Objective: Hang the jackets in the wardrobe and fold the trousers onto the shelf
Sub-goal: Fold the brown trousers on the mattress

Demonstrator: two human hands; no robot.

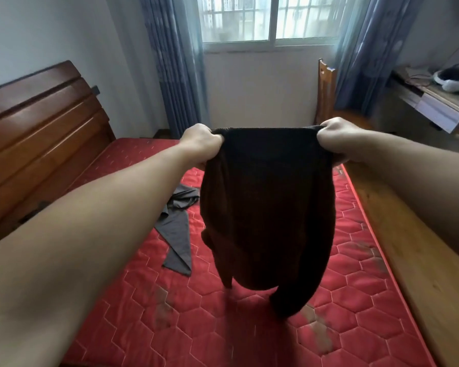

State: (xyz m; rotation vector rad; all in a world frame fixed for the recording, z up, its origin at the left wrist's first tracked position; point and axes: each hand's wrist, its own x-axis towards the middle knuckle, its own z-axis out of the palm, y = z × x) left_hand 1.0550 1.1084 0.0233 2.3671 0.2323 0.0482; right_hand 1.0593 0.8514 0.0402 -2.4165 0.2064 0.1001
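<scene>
Dark trousers point(268, 207) gripped by left hand point(200, 140), right hand point(337, 137); hems blurred.

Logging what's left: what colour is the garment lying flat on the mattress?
Plain dark grey; the garment shows best in the head view.

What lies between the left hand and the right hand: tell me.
The waistband of the dark trousers, stretched from the left hand to the right hand, as the head view shows.

Both my arms reach straight forward, bare. My left hand point(200, 143) at eleven o'clock and right hand point(339, 140) at two o'clock are fisted, each gripping the trousers point(268, 202).
</scene>
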